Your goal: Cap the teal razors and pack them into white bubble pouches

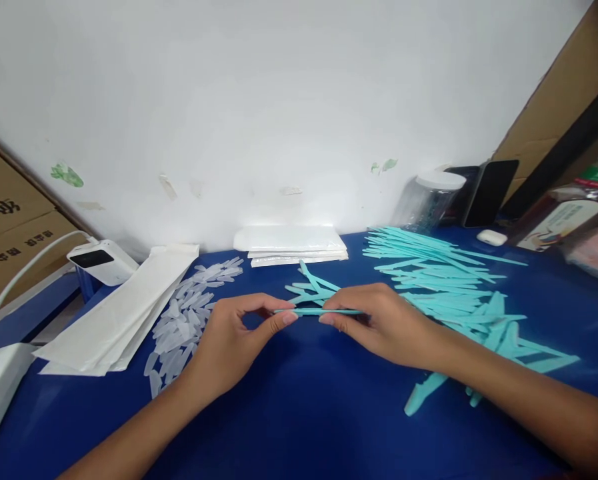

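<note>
Over the blue table (299,407), my left hand (233,340) and my right hand (379,323) together hold one thin teal plastic stick (311,311) horizontally. Each hand pinches one end between thumb and fingers. Just behind the stick lies a small cluster of teal sticks (311,288). A big pile of the same teal sticks (449,287) spreads out to the right of my right hand. To the left of my left hand lies a heap of small clear plastic caps (186,320).
Long white paper sleeves (129,307) lie at the left, next to a white power bank (101,261) with a cable. A stack of white packets (291,243) sits by the wall. At the back right stand a clear jar (429,200), a dark phone (491,193), a white earbud case (492,237) and bottles.
</note>
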The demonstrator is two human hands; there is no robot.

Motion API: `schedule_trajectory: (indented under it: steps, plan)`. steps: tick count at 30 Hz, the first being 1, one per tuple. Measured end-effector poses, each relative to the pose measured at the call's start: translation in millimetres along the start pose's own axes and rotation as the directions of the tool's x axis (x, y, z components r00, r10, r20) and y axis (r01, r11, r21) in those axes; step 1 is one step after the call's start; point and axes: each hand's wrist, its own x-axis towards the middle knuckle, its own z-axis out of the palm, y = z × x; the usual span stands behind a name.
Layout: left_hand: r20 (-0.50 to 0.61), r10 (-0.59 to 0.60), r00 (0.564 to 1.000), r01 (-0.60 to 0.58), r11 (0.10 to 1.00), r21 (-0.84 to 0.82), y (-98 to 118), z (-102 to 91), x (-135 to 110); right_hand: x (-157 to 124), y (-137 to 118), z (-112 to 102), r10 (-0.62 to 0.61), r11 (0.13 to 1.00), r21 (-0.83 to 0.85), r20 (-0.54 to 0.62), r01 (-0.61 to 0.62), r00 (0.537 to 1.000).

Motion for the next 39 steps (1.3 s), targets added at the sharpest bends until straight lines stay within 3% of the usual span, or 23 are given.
schedule_trajectory:
  steps: [3,4,10,15,21,25,31,36,39]
  plan:
    - [0.019,0.214,0.977,-0.209,0.922,0.327,-16,-16.6,7,2,9,-1,0.027,0.997,-0.070,-0.018,-0.028,0.999]
    - [0.017,0.233,0.972,-0.219,0.883,0.415,-23,-25.4,10,3,14,-3,0.041,0.994,-0.105,-0.021,-0.043,0.999]
    - [0.110,-0.040,0.993,-0.040,0.769,0.637,-57,-87.8,28,7,41,-27,0.101,0.971,-0.214,-0.051,-0.110,0.994]
    - [0.099,-0.155,0.983,0.048,0.737,0.675,-72,-113.3,32,8,60,-57,0.129,0.880,-0.436,-0.165,-0.189,0.978]
    - [0.278,-0.221,0.935,0.024,0.820,0.572,-68,-111.5,29,3,97,-88,0.290,0.684,-0.629,-0.231,-0.370,0.929]
    - [0.303,-0.216,0.928,0.004,0.820,0.572,-61,-101.0,26,-5,112,-108,0.371,0.603,-0.659,-0.268,-0.450,0.889]
    - [0.252,-0.116,0.961,-0.041,0.838,0.545,-51,-81.8,25,-15,113,-127,0.445,0.750,-0.539,-0.016,-0.383,0.895]
    - [0.240,-0.018,0.971,-0.110,0.855,0.507,-43,-64.9,27,-15,126,-125,0.515,0.742,-0.518,0.032,-0.426,0.857]
    - [0.244,0.027,0.969,-0.145,0.864,0.483,-38,-55.1,25,-12,134,-122,0.509,0.760,-0.498,0.057,-0.418,0.859]
